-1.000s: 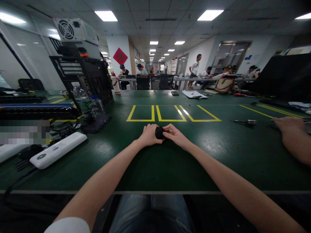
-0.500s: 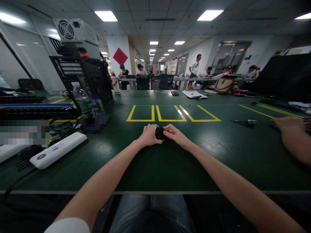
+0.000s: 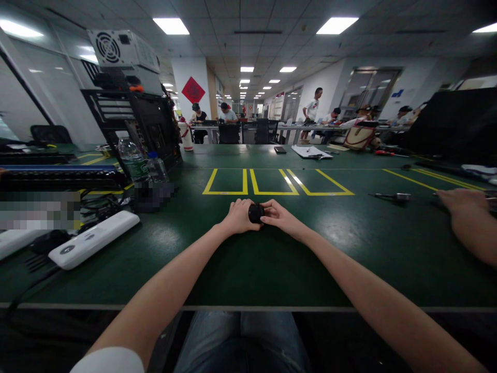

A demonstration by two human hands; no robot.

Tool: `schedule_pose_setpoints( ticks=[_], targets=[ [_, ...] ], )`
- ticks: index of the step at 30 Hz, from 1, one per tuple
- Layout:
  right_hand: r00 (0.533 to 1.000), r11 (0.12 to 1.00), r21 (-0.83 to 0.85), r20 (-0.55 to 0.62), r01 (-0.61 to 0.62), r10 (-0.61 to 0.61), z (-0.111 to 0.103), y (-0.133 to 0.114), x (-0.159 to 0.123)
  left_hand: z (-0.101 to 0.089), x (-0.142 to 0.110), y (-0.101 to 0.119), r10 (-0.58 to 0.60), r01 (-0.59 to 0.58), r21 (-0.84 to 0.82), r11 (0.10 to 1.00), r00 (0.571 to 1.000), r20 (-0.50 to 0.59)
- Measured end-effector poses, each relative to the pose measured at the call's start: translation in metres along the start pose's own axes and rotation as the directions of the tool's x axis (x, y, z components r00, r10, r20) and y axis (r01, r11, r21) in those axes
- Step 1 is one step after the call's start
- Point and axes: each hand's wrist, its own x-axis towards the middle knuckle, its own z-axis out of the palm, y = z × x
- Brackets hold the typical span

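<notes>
Above bare green tabletop (image 3: 248, 269), both hands' fingers (image 3: 241, 206) clasp a black object (image 3: 256, 213).

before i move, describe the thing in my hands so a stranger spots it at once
On the green table, nearer than the yellow tape outlines, are the left hand and right hand. Between them is a small rounded black object, the only thing both hold.

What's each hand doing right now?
Left hand: closed around the small black object.
Right hand: fingers closed on the same object's right side.
</notes>
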Motion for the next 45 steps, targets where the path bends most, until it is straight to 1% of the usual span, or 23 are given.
schedule_pose_setpoints(
  ticks=[4,9,12,17,20,24,29,33,38,40,43,45],
  targets=[
    [0.998,1.000,0.017,-0.054,-0.007,0.008,0.001,0.000,0.000,0.001,0.000,0.000,-0.003,0.003,0.002,1.000,1.000,0.003],
    [0.997,1.000,0.028,-0.075,-0.013,0.015,0.000,0.009,0.004,0.002,0.002,0.001,-0.014,0.015,0.017,1.000,1.000,-0.010],
    [0.997,0.999,0.014,-0.064,-0.039,0.040,-0.002,0.011,0.005,0.002,0.002,0.001,-0.016,0.016,0.002,1.000,1.000,0.003],
    [1.000,0.999,0.038,0.009,0.015,-0.015,-0.002,0.002,0.001,0.001,0.002,0.002,-0.028,0.028,-0.004,1.000,1.000,0.007],
    [1.000,0.999,0.031,-0.023,0.018,-0.017,-0.001,-0.001,-0.001,0.000,0.001,0.002,-0.029,0.029,-0.011,1.000,0.999,0.017],
    [0.998,1.000,0.003,-0.067,0.009,-0.009,-0.001,0.004,0.001,-0.001,0.001,0.003,-0.021,0.021,-0.016,1.000,1.000,0.015],
    [0.998,0.999,-0.008,-0.049,-0.036,0.035,-0.003,0.010,0.004,-0.001,0.001,0.002,-0.030,0.031,-0.018,0.999,0.999,0.030],
    [1.000,1.000,-0.006,-0.006,0.011,-0.011,-0.003,0.005,0.002,0.000,0.001,0.001,-0.020,0.020,-0.013,1.000,1.000,0.021],
    [0.995,0.997,-0.003,-0.061,0.073,-0.073,0.000,0.001,0.000,0.003,0.003,0.001,-0.037,0.037,0.032,0.999,0.999,0.001],
    [0.996,0.998,-0.010,-0.070,0.061,-0.062,0.000,0.003,0.001,0.004,0.003,0.001,-0.037,0.037,0.033,0.999,0.999,0.004],
    [0.996,1.000,-0.019,-0.086,0.006,-0.008,-0.001,0.006,0.003,0.004,0.004,0.001,-0.038,0.038,0.030,0.999,0.999,0.006],
    [0.998,1.000,-0.016,-0.067,-0.018,0.017,-0.002,0.008,0.004,0.003,0.003,0.000,-0.035,0.035,0.024,0.999,0.999,0.009]
  ],
)
